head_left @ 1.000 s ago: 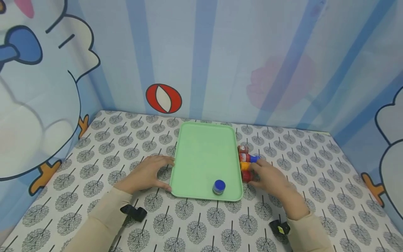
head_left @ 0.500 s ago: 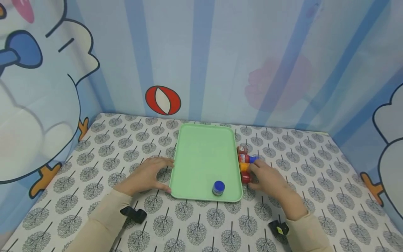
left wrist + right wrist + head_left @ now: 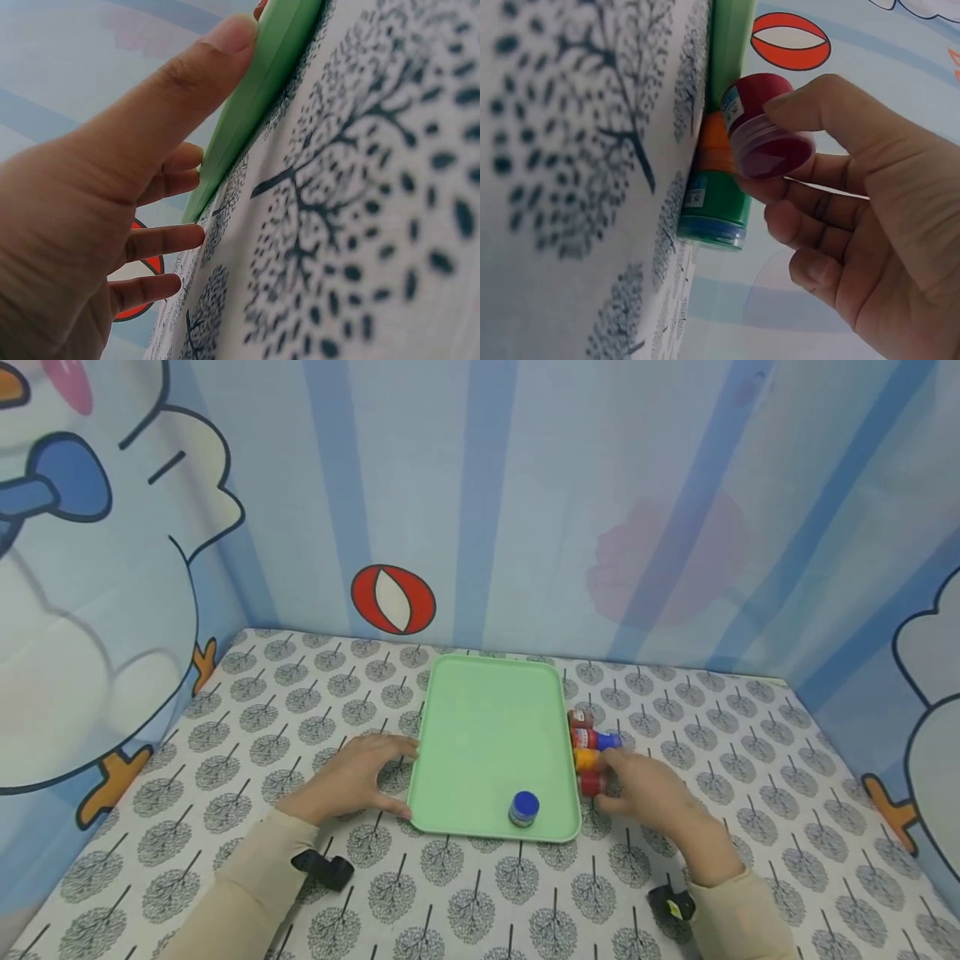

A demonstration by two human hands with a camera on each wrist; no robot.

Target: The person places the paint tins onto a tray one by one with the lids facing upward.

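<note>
A green tray (image 3: 491, 735) lies on the patterned cloth, with a blue-lidded jar (image 3: 523, 808) standing near its front right corner. At the tray's left edge is my left hand (image 3: 352, 777), its thumb and fingers spread; in the left wrist view the thumb tip meets the tray's rim (image 3: 247, 105). My right hand (image 3: 648, 789) pinches a dark red jar (image 3: 761, 127) between thumb and index finger, beside the tray's right edge. Right behind that jar are an orange jar (image 3: 587, 760) and, in the right wrist view, a green jar (image 3: 716, 206).
Farther back along the tray's right side lie a red jar (image 3: 584, 739), something blue (image 3: 609, 741) and a brownish-red jar (image 3: 580, 718). A printed curtain (image 3: 487, 510) hangs behind the table and at both sides.
The right hand and the dark red jar have shifted slightly right, away from the tray's edge. The left hand stays at the tray; the head view has moved a little.
</note>
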